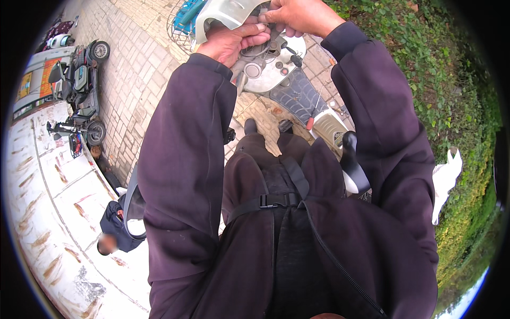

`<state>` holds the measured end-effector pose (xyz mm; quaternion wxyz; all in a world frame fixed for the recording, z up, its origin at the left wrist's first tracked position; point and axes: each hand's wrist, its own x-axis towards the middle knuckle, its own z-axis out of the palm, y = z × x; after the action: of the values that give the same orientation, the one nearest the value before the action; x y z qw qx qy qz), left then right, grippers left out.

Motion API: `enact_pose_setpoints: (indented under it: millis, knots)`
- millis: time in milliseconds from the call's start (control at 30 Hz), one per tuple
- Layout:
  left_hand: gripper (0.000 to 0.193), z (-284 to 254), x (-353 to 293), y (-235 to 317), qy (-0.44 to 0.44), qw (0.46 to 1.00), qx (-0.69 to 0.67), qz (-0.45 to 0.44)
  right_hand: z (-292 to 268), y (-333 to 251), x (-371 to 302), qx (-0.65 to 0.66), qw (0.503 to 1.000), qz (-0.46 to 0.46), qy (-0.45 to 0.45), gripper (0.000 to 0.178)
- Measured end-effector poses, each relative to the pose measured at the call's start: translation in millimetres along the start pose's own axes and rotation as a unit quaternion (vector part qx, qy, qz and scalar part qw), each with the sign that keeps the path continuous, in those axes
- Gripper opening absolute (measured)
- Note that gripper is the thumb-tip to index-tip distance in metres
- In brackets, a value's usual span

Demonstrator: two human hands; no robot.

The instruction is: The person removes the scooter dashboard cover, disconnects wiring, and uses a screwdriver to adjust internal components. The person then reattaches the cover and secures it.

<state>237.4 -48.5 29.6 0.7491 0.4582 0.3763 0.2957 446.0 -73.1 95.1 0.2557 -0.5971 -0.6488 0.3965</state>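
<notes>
Both hands work close together at the opened front of a scooter, at the top of the view. My left hand (227, 42) is closed in a pinch, thumb against fingers, among grey wires (258, 51); what it grips is too small to name. Bent over from the right, my right hand (304, 16) is closed too, its fingertips on something small and pale I cannot make out. A silver-white cover (227, 13) arches above my left hand. Below the hands lies the scooter's white inner panel (265, 80), with round fittings and openings.
A screwdriver (310, 123) with an orange-red handle lies by the dark footboard (298, 95) and a beige plastic part (329, 127). A teal item sits in a wire basket (175, 29). Parked scooters (85, 80) and a person (119, 226) are at the left; a hedge (419, 69) borders the right.
</notes>
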Motion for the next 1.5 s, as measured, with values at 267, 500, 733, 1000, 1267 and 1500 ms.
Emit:
enact_pose_setpoints:
  millis: [267, 500, 733, 1000, 1267, 1500]
  knots:
    - [0.023, -4.3, 4.6, -3.0, 0.003, 1.0, 0.001, -0.004, 15.4, 11.3, -1.7, 0.054, 0.998, -0.031, 0.026, 0.025]
    - [0.023, -3.6, 2.3, -2.8, -0.003, 1.0, 0.001, -0.002, 16.5, 8.4, -2.5, 0.102, 0.995, -0.005, -0.01, 0.024]
    - [0.024, -2.7, 0.9, 3.3, -0.026, 0.999, -0.034, -0.015, 17.1, 9.5, -1.4, 0.141, 0.99, 0.017, -0.023, 0.021]
    - [0.022, -1.8, 2.5, 3.1, -0.009, 0.999, -0.032, -0.004, 17.3, 14.5, 4.7, 0.175, 0.983, 0.05, -0.036, 0.022]
    - [0.02, -6.1, 3.7, 1.4, -0.013, 0.999, -0.03, -0.016, 18.6, 15.4, 7.9, 0.209, 0.973, 0.088, -0.047, 0.024]
    - [0.019, -2.9, 4.7, 0.1, 0.01, 1.0, 0.009, -0.008, 33.4, 27.4, 12.3, 0.293, 0.952, 0.082, -0.008, 0.022]
